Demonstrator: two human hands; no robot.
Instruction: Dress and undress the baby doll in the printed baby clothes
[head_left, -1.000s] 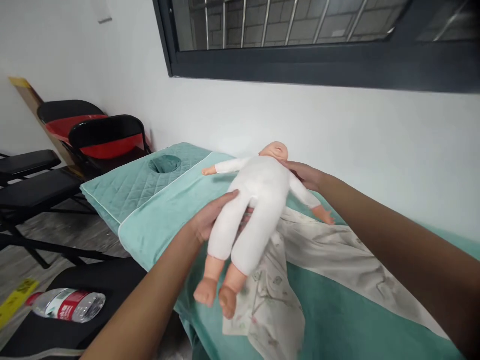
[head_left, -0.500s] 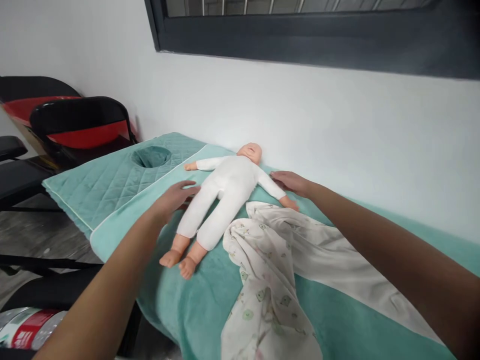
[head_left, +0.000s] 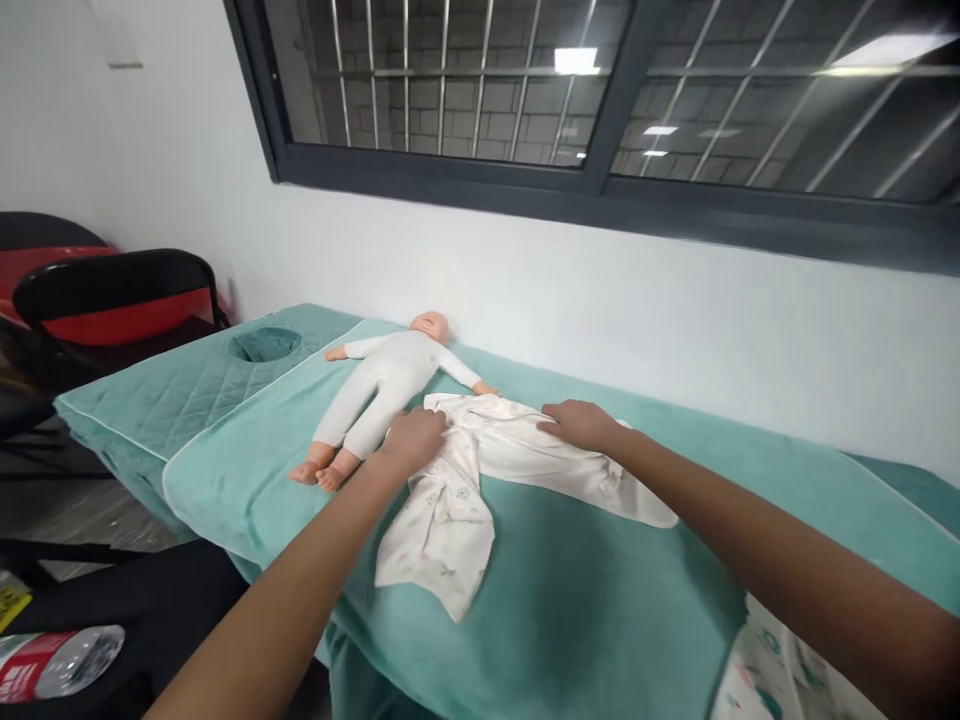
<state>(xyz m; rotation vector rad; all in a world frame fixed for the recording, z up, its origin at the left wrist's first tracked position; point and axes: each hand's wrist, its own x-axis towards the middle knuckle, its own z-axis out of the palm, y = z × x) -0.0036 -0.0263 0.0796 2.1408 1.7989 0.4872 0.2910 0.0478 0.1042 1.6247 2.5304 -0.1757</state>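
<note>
A baby doll (head_left: 397,365) in a white body suit lies on its back across the green bed cover, arms spread. Beside its legs is a white printed baby garment (head_left: 450,520), spread in two long parts like trouser legs. My left hand (head_left: 416,437) is closed on the garment near its upper left, close to the doll's legs. Farther right, my right hand (head_left: 581,425) has its fingers bent and closed on the garment's right part. The fabric between my hands lies creased on the bed.
The green bed cover (head_left: 600,600) has a face hole (head_left: 264,345) at the left end. Another printed cloth (head_left: 780,670) lies at the lower right. A bottle (head_left: 64,660) rests on a black seat at lower left. Chairs (head_left: 120,300) stand behind; the wall has a barred window (head_left: 450,80).
My hands have gone from beside the doll to the garment and closed on it. The garment is now shifted on the bed. The camera view has tilted up, showing more window.
</note>
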